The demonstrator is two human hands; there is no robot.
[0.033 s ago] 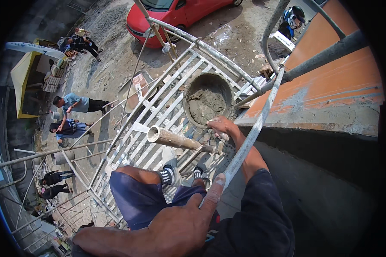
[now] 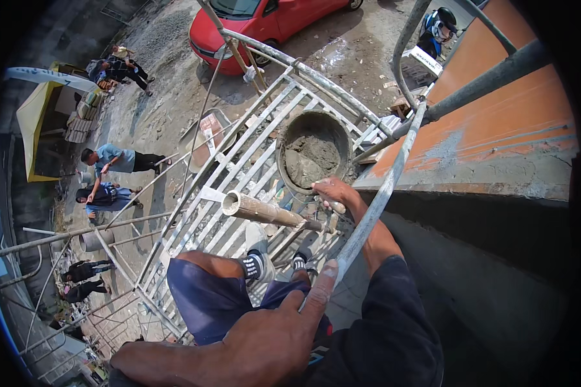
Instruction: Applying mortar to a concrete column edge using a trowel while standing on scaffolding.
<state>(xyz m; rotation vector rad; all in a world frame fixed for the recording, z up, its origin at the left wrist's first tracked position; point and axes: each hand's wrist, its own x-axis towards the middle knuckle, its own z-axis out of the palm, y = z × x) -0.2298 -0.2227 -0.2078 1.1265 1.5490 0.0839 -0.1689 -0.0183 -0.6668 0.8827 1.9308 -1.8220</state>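
My right hand (image 2: 332, 192) is closed at the near rim of a round bucket (image 2: 281, 169). The pale handle end of what looks like a trowel (image 2: 337, 207) pokes out below its fingers; the blade is hidden. Wet grey mortar (image 2: 310, 160) lies inside the bucket, heaped unevenly. Low in the picture, my left hand (image 2: 271, 335) is wrapped around the near end of a slanting scaffold pipe (image 2: 384, 200), its index finger stretched along the metal. The bucket stands on a slatted platform (image 2: 239, 171) beneath me.
A hollow bamboo pole (image 2: 258, 209) juts up between my feet and the bucket. To the right runs an orange wall (image 2: 497, 116) with a rough cement ledge (image 2: 465, 187). Scaffold rails (image 2: 316, 80) edge the platform. Below are a red car (image 2: 271, 26) and several people (image 2: 119, 158).
My right hand has turned slightly at the bucket's rim, showing more of the pale handle end. My left hand keeps its place on the pipe. People below have shifted a little.
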